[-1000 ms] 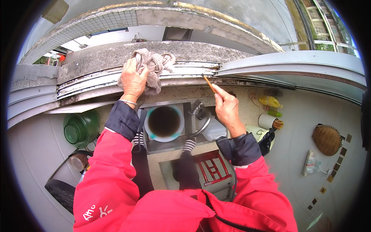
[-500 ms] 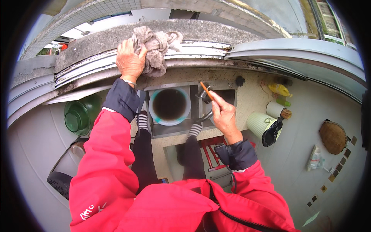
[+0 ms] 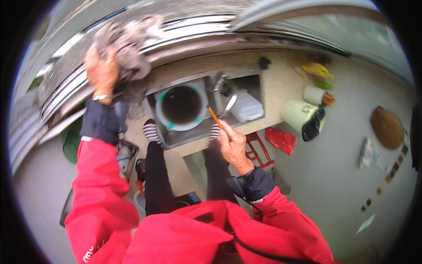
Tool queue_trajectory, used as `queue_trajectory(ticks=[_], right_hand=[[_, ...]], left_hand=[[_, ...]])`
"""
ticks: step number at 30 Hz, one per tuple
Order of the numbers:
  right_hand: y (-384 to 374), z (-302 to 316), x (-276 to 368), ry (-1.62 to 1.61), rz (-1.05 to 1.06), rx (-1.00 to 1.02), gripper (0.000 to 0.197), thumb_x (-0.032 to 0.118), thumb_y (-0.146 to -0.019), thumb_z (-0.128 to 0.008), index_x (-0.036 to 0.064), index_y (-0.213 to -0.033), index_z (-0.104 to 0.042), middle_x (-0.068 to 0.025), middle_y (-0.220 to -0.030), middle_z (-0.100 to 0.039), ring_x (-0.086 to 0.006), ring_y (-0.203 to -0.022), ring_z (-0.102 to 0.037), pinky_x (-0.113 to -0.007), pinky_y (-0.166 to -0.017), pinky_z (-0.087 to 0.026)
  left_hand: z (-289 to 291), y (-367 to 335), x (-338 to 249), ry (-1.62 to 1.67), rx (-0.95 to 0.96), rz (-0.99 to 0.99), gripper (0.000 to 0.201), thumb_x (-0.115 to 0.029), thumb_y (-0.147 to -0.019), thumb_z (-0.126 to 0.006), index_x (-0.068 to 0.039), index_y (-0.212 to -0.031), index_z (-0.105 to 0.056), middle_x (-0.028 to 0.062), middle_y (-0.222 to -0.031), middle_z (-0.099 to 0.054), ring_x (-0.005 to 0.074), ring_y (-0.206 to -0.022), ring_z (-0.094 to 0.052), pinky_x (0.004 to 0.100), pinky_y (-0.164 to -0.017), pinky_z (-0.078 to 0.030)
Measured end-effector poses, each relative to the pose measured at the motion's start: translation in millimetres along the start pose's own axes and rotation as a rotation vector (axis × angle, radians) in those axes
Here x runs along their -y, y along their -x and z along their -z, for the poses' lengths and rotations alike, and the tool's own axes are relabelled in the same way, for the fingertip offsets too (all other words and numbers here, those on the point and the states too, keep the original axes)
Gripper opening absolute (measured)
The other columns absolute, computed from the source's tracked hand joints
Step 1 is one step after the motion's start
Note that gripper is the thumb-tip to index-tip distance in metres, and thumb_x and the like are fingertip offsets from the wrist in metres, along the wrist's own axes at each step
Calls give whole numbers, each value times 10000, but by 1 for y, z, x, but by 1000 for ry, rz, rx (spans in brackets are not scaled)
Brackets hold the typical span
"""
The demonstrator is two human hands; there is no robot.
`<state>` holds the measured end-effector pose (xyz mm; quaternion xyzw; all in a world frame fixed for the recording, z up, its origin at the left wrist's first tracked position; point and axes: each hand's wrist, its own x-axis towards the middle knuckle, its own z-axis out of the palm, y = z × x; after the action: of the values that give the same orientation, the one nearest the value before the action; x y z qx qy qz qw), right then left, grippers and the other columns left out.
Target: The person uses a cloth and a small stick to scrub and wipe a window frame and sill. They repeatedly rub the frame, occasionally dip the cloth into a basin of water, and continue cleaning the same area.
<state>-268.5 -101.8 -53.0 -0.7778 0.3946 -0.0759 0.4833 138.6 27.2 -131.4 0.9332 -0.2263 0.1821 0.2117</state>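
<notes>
My left hand (image 3: 102,72), smeared by motion, grips a crumpled grey-beige rag (image 3: 125,50) against the window track (image 3: 184,33). My right hand (image 3: 234,147) pinches a slim orange-brown stick (image 3: 215,116) with a dark tip, pointing up and left. That tip appears just over the right rim of a round basin (image 3: 203,94) holding dark water (image 3: 181,104). The basin sits in the left bowl of a metal sink (image 3: 176,141). Beside it are the faucet (image 3: 225,90) and a translucent white plastic container (image 3: 247,107) in the right bowl.
My feet in striped socks (image 3: 152,132) are at the sink's front edge. Right of it on the counter (image 3: 273,83) stand a pale green bin (image 3: 295,118), a white pot of sticks (image 3: 313,94) and a yellow packet (image 3: 317,69). A glass window panel (image 3: 325,37) is at upper right.
My left hand and the rag have shifted left along the window track. My right hand with the stick has come down and left, away from the faucet. The whole view has tilted.
</notes>
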Motion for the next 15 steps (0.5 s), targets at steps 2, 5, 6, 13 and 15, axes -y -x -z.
queue_trajectory(ticks=[2,5,6,13,15], right_hand=[[3,33,-12,-21,-78,-158,293,5,-901,-586,10,-1190,-638,-96,-737,-636,-154,-618,-619,-282,-599,-498],[14,102,-51,38,-176,-454,342,33,-906,-558,-14,-1242,-603,-97,-761,-658,-141,-668,-624,-288,-659,-515],[18,128,-68,81,-164,-567,349,42,-910,-530,-17,-1246,-602,-101,-757,-660,-157,-686,-627,-302,-674,-519],[62,299,-190,192,-291,-887,481,-22,-945,-464,25,-1423,-432,-48,-813,-643,-68,-557,-555,-229,-550,-503],[68,329,-222,249,-230,-1006,487,-25,-938,-470,27,-1422,-433,-55,-805,-642,-77,-555,-574,-248,-550,-514]], left_hand=[[-8,0,13,-78,35,-12,628,-445,-883,-607,71,-1235,-557,276,-1217,-591,418,-1127,-563,440,-979,-435],[-18,-4,37,-28,75,73,704,-501,-891,-601,77,-1285,-526,287,-1261,-571,422,-1158,-551,423,-1001,-424],[-22,-6,45,-25,85,107,690,-501,-901,-591,63,-1293,-528,282,-1258,-578,422,-1157,-556,419,-997,-428],[-35,-31,112,-136,78,-44,738,-564,-897,-563,13,-1354,-503,250,-1288,-576,394,-1184,-550,409,-994,-424],[-33,-42,131,-259,58,-185,724,-567,-895,-568,5,-1337,-527,242,-1274,-589,394,-1156,-568,416,-975,-436]])
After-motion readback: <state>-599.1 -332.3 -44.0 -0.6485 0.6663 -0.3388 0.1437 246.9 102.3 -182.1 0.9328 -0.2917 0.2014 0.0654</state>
